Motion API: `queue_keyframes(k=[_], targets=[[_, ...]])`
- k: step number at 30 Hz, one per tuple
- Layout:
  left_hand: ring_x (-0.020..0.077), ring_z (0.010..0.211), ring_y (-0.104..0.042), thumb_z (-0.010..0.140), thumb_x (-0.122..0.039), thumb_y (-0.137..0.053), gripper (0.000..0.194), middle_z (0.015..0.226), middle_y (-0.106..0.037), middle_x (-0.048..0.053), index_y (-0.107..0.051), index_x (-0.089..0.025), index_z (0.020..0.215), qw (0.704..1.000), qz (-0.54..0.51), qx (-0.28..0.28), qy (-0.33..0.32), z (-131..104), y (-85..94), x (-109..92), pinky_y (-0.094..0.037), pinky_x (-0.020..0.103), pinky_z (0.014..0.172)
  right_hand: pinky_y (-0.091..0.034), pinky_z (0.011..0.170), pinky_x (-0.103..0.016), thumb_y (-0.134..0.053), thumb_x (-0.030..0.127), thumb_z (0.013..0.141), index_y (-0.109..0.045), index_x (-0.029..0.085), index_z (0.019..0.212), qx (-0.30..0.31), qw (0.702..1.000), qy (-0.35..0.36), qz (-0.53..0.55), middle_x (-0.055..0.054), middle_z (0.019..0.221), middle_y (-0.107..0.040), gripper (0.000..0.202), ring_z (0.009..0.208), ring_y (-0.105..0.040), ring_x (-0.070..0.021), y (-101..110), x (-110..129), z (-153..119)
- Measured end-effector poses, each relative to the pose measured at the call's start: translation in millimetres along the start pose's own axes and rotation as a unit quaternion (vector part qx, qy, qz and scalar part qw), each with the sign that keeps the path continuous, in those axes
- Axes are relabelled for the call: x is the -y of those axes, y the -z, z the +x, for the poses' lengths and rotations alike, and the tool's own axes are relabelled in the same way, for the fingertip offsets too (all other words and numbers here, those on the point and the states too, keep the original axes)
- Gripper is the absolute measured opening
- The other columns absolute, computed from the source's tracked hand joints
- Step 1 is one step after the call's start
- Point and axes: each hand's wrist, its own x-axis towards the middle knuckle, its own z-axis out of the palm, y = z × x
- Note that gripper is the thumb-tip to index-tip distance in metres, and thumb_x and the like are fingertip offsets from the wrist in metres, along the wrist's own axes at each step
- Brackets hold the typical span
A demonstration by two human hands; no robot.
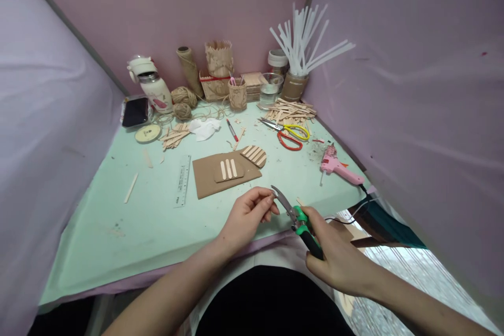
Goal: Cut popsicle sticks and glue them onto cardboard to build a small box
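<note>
My right hand (334, 257) is wrapped round the black and green handles of some cutters (303, 226). Their curved metal blades reach toward my left hand (254, 210), whose fingers are pinched together at the blade tips; whatever they hold is too small to make out. Behind my hands lies a brown cardboard piece (205, 178), bearing a smaller rounded card (240, 171) with several short pale sticks on it. A rounded piece covered in stick strips (254, 156) overlaps the cardboard's back right corner.
A ruler (182, 181) and a loose stick (131, 188) lie left. Scissors (289, 134) and a pink glue gun (340, 168) lie right. Farther back are a stick pile (289, 111), a water cup (270, 92), twine balls (183, 102) and an open bottle (157, 93).
</note>
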Motion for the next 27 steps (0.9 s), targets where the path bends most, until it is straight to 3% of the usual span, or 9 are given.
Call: queue_keyframes(k=[7,17,27], targets=[[0.0106,0.062,-0.051,0.089,-0.041,-0.057,0.025,0.075,-0.063,0.001,-0.061,-0.016,0.094,0.999,0.011,-0.015,-0.03,-6.3,-1.3,7.5,-0.043,0.025,0.065,-0.041,0.101,-0.049,-0.053,0.018,0.071,-0.03,0.017,0.136,-0.018,0.999,0.02,-0.041,-0.016,0.128,-0.049,0.069,0.119,-0.051,-0.0311,-8.2,-1.6,2.8],[0.0111,0.062,-0.05,0.088,-0.037,-0.057,0.021,0.071,-0.061,0.001,-0.062,-0.016,0.09,0.998,0.045,-0.032,-0.029,-8.5,-2.0,6.3,-0.042,0.024,0.064,-0.045,0.076,-0.038,-0.052,0.014,0.071,-0.043,0.021,0.111,-0.002,0.998,-0.002,-0.063,-0.007,0.099,-0.055,0.042,0.087,-0.056,-0.024,-4.7,6.0,2.0],[0.0107,0.061,-0.05,0.089,-0.031,-0.055,0.018,0.071,-0.061,0.0,-0.063,-0.015,0.09,0.997,0.065,-0.022,-0.025,-8.6,-0.4,4.3,-0.041,0.024,0.063,-0.045,0.085,-0.04,-0.052,0.012,0.071,-0.041,0.02,0.114,0.005,0.999,0.021,-0.043,-0.009,0.107,-0.054,0.045,0.099,-0.055,-0.026,-1.5,6.1,-1.2]])
